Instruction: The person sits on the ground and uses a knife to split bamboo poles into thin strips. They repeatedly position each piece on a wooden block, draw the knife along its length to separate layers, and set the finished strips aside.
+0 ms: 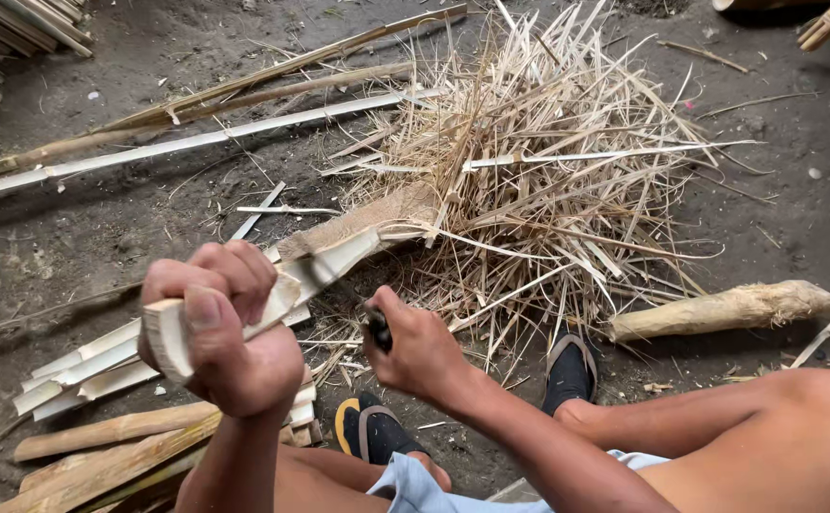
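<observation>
Left grip (220, 328) clamped on the near end of a bamboo strip (273, 294) to steady it, right grip (415, 347) closed around a dark knife handle (378, 330), shavings heap (538, 180) beyond.

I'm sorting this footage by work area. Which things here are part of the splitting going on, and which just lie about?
In hand:
left hand gripping a split bamboo piece
right hand on a dark tool handle; its blade is not clearly visible

Lying about:
heap of bamboo shavings
stacked cut strips
long bamboo slats
husk-covered chunk
</observation>
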